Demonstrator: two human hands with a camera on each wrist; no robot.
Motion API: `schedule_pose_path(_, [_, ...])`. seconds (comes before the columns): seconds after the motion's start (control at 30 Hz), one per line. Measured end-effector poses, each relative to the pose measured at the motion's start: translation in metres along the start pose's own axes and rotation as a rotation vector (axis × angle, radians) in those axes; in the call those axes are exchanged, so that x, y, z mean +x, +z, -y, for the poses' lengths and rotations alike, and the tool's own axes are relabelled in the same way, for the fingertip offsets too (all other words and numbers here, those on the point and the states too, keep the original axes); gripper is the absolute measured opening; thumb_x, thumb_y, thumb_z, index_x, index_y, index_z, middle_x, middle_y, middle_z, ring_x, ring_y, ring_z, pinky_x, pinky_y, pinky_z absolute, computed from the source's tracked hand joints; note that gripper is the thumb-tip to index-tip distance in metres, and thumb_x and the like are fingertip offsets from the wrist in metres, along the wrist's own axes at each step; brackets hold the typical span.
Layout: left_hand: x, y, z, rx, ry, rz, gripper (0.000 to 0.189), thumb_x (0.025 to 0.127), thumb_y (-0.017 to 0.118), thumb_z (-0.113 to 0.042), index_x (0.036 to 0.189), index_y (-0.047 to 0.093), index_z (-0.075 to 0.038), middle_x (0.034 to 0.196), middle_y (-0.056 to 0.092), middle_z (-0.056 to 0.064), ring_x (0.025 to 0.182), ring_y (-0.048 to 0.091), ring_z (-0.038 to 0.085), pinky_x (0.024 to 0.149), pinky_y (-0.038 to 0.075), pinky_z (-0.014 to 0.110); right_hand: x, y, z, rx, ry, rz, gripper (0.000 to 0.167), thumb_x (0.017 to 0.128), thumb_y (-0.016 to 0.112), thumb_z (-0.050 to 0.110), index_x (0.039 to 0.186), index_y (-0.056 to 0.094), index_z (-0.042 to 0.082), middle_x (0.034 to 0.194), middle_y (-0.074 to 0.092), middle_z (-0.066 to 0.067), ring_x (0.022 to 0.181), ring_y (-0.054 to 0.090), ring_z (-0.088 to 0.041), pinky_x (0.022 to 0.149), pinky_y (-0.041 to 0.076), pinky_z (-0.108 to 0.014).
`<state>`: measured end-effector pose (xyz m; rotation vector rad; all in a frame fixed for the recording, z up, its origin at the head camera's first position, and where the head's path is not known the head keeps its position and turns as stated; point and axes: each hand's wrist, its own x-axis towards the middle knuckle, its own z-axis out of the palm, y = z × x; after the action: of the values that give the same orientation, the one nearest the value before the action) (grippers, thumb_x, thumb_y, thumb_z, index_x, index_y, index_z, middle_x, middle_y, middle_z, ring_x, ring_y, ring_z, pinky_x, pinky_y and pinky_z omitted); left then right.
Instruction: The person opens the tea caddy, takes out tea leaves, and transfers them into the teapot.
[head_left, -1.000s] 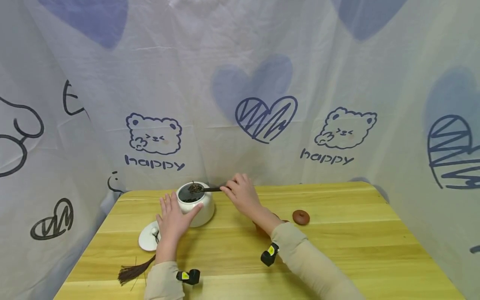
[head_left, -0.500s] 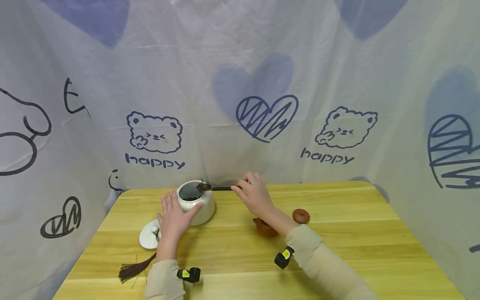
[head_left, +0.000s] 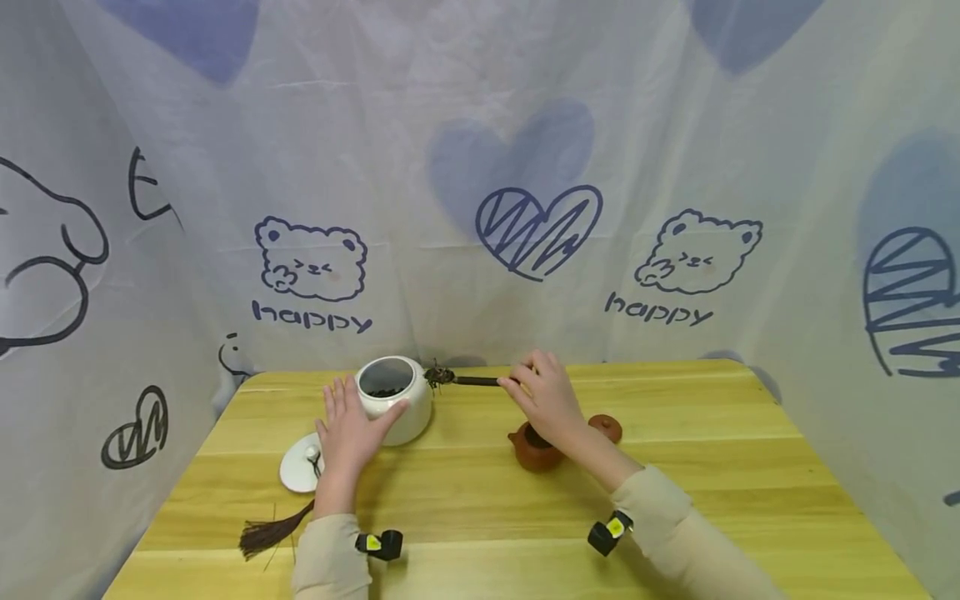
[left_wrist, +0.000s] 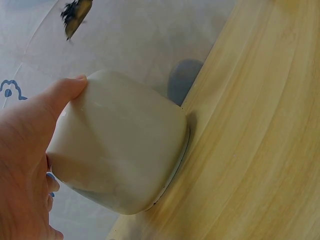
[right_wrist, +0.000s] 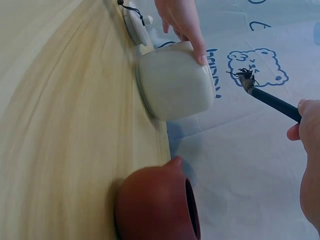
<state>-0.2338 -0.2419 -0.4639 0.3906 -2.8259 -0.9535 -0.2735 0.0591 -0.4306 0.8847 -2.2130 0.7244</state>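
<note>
Since the earlier frame, the person's right grip (head_left: 547, 400) has drawn the scoop (head_left: 476, 381) rightward; its load of dark leaves (head_left: 439, 375) is now clear of the white jar's mouth, just beside the rim. That grip pinches the scoop's handle; the left grip (head_left: 351, 433) clasps the white jar (head_left: 403, 421) between thumb and fingers. The step in hand looks like carrying a scoopful, and the next move seems to call for a level, unhurried scoop, as stray leaves overhang its edge. The open teapot (head_left: 536, 457) stands near the right forearm. The wood-grained surface (head_left: 465, 508) meets pale cloth (head_left: 420, 125) printed with hearts and bears.
</note>
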Motion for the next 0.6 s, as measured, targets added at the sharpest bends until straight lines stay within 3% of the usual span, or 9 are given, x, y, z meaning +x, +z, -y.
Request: schedule_pose_path(0.6, [0.0, 0.0, 0.0, 0.009, 0.001, -0.007, 0.12, 0.079, 0.05, -0.081, 0.157, -0.005, -0.009, 0.163, -0.008, 0.019, 0.152, -0.012, 0.037, 0.116, -0.003, 0.069, -0.045, -0.046, -0.024, -0.014, 0.016, -0.093, 0.016, 0.089, 0.067, 0.023, 0.079, 0.064, 0.011, 0.081, 0.047, -0.004, 0.078, 0.038, -0.019, 0.071, 0.03, -0.031])
